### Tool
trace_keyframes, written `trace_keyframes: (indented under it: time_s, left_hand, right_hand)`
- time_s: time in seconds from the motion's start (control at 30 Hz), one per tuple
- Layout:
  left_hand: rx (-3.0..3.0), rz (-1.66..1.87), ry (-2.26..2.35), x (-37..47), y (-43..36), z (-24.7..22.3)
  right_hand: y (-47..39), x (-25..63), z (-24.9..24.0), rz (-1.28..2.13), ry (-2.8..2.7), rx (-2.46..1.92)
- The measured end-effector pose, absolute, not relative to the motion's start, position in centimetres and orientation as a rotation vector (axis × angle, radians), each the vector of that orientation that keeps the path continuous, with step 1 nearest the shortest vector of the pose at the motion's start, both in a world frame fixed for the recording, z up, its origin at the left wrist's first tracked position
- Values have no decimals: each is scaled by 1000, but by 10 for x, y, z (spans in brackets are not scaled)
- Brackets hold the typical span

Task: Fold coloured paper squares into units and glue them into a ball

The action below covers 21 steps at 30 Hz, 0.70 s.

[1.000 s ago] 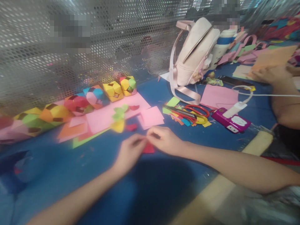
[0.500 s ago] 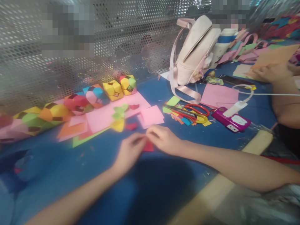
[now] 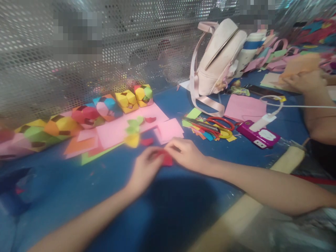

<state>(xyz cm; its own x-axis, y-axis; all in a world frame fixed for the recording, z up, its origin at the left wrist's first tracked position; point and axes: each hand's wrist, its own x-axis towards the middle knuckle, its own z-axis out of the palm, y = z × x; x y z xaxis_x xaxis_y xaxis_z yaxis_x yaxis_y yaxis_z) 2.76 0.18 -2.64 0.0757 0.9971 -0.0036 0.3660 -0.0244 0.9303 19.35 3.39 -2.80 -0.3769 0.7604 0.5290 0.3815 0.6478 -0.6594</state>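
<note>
A small piece of red paper (image 3: 168, 159) is pinched between my two hands over the blue table (image 3: 118, 206). My left hand (image 3: 147, 164) closes on its left edge, and my right hand (image 3: 185, 154) grips its upper right corner. Just beyond my fingers are a red folded piece (image 3: 147, 141), a yellow one (image 3: 132, 140) and green ones (image 3: 134, 125). A small stack of pink squares (image 3: 170, 130) rests behind my right hand.
Several folded paper balls (image 3: 89, 116) line the perforated metal panel (image 3: 147, 45). Scissors (image 3: 202, 123), a purple power adapter (image 3: 258, 134), a pale backpack (image 3: 217, 56) and a bottle (image 3: 249, 49) stand or lie rightward. Another person's hand (image 3: 304, 80) holds orange paper (image 3: 301, 64).
The red paper shows more between my hands, and my fingertips have shifted slightly upward. At the far right, the other person's orange paper has changed shape.
</note>
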Motion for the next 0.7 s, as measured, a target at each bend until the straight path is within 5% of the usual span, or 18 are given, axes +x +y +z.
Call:
trace_keyframes:
  time_s: [0.7]
  left_hand:
    - [1451,1150,1460,24,3,-34]
  right_hand:
    - [34,194,-29,657,-2015,-986]
